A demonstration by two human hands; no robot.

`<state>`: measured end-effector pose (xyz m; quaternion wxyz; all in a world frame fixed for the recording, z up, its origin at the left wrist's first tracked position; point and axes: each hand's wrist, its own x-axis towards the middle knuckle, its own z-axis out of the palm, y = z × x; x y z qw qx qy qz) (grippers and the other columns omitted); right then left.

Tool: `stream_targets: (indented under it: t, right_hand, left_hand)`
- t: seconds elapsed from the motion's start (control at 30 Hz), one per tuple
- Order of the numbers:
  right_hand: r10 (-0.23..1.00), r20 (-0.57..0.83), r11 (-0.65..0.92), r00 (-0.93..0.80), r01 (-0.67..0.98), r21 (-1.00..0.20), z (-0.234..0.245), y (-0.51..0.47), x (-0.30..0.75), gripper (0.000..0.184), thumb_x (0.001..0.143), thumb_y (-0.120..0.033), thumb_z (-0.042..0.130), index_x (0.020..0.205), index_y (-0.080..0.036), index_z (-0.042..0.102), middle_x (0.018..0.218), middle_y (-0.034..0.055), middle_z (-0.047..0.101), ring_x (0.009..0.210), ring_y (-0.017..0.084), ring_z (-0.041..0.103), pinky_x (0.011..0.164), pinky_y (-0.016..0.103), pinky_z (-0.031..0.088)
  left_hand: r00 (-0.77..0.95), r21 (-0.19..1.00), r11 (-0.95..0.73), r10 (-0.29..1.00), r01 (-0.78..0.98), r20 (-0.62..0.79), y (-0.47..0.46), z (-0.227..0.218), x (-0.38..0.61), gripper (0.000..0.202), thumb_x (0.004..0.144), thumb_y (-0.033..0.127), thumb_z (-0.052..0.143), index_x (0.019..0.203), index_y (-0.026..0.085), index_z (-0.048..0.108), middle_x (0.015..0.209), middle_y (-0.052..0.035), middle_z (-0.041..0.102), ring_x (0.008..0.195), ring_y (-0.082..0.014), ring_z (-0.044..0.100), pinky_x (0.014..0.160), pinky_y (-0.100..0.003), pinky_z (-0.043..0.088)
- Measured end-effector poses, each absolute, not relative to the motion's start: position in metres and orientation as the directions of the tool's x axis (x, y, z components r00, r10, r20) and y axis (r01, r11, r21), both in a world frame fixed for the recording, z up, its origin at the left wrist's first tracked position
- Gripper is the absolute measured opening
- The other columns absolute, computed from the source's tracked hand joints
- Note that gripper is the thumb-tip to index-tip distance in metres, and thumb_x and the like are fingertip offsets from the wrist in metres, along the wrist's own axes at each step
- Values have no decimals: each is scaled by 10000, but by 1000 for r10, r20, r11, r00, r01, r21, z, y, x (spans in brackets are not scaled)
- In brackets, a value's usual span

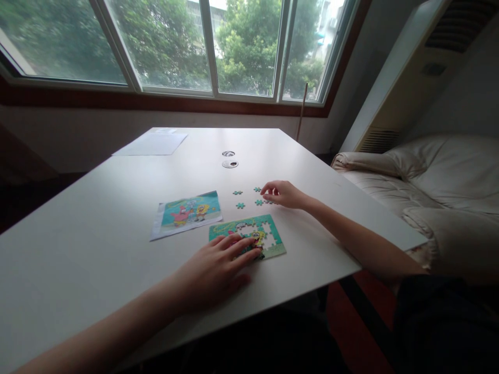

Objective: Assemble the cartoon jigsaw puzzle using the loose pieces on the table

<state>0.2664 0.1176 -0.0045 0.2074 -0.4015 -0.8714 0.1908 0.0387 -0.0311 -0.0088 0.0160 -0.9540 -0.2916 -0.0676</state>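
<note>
A small cartoon jigsaw puzzle (265, 231) lies on the white table (97, 249), with a few gaps in it. My left hand (212, 270) rests flat on its near left part, fingers stretched out. My right hand (283, 194) is beyond the puzzle, its fingers curled over loose teal puzzle pieces (240, 205); fingertips touch one piece near the group's right end. A printed reference picture (189, 212) of the same cartoon lies left of the puzzle.
A sheet of paper (154, 144) lies at the table's far left. Two round cable grommets (230, 163) sit mid-table. A cream sofa (429, 187) stands to the right, beside an air conditioner unit (405, 88). Windows run along the far wall.
</note>
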Motion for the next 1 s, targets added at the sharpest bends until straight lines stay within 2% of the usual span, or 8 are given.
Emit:
stream_targets:
  t: [0.13,0.23,0.37,0.5,0.63,0.77,1.0]
  right_hand:
    - [798,208,592,-566,671,-445,-10,122,267,189,748,-221,537,895,-146,630,771,24,587,593,74,457,618,195,361]
    - [806,152,579,-572,712,-396,-6,125,271,175,747,-246,541,851,-140,633,786,36,594,620,85,479,617,198,361]
    - [810,-17,540,-586,758,-367,6,131,291,195,737,-306,552,826,-152,630,795,42,613,656,108,516,599,208,368]
    - [785,-208,494,-584,792,-358,14,139,313,309,660,-413,620,845,-165,625,837,51,619,705,138,544,593,223,387]
    - [750,-316,457,-581,801,-386,11,144,324,365,610,-428,656,852,-157,616,816,52,620,685,142,548,573,227,393]
    - [729,-339,441,-595,787,-432,8,146,324,328,619,-391,649,828,-143,603,775,46,606,650,127,527,551,216,383]
    - [693,-354,416,-628,750,-514,7,145,325,282,605,-307,666,794,-132,552,711,6,541,607,90,460,541,194,367]
  left_hand:
    - [809,-19,-820,560,572,179,-34,-14,43,378,863,292,403,1234,222,419,1247,-73,474,1080,-262,444,873,-428,407]
    - [799,-43,-807,573,589,183,-35,-16,46,355,868,258,383,1215,208,436,1224,-80,494,1055,-266,466,843,-430,434]
    - [795,-76,-799,575,597,194,-38,-15,51,338,862,216,380,1188,176,458,1234,-107,483,1047,-269,478,829,-425,450]
    - [788,-108,-784,593,612,164,-42,-12,57,327,841,173,390,1154,153,481,1193,-143,505,1025,-278,497,799,-426,467]
    - [772,-144,-759,621,635,137,-44,-9,66,314,819,138,398,1115,128,504,1193,-162,503,1004,-290,507,779,-431,475]
    - [752,-131,-741,642,659,153,-44,-10,74,312,819,134,397,1112,125,505,1171,-163,516,1003,-289,506,786,-442,468]
    - [695,-69,-697,693,714,191,-46,-17,71,339,830,181,400,1155,176,497,1207,-111,509,1060,-274,479,819,-438,458]
